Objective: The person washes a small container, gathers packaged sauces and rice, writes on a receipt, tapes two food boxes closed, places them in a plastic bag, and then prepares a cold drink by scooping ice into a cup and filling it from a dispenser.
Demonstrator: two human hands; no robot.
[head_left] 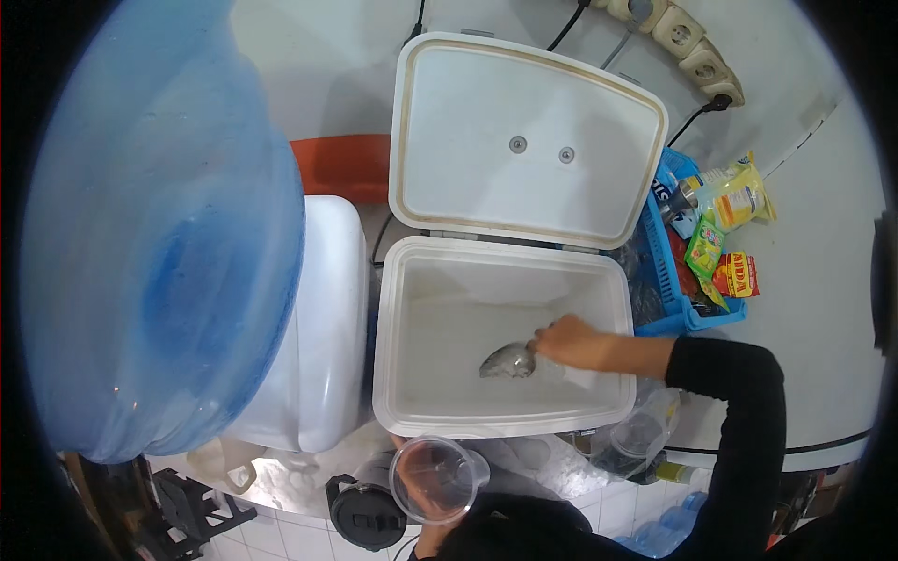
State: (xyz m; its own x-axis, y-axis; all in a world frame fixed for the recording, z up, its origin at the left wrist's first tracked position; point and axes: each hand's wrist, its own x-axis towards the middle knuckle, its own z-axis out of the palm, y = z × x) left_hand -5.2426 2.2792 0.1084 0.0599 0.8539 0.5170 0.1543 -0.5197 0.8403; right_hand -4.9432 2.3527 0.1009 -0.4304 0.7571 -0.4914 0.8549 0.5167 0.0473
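Observation:
My right hand [570,341] grips the handle of a metal scoop [511,360] inside an open white cooler box [388,336]. Clear, ice-like pieces seem to lie in the scoop's bowl. The cooler's hinged lid [484,98] stands raised behind it. In front of the near rim, my left hand [426,484] is around a clear plastic cup [449,449], its mouth facing up. Part of that hand shows through the cup wall. The cooler's floor and walls look pale, and their contents are hard to make out.
A large blue water bottle [161,280] looms at the left above a white container [330,315]. Right of the cooler, a blue basket [666,280] holds packets. Clear cups [635,435] stand near its front right corner. A black-lidded vessel [368,515] sits low; power sockets [691,45] run behind.

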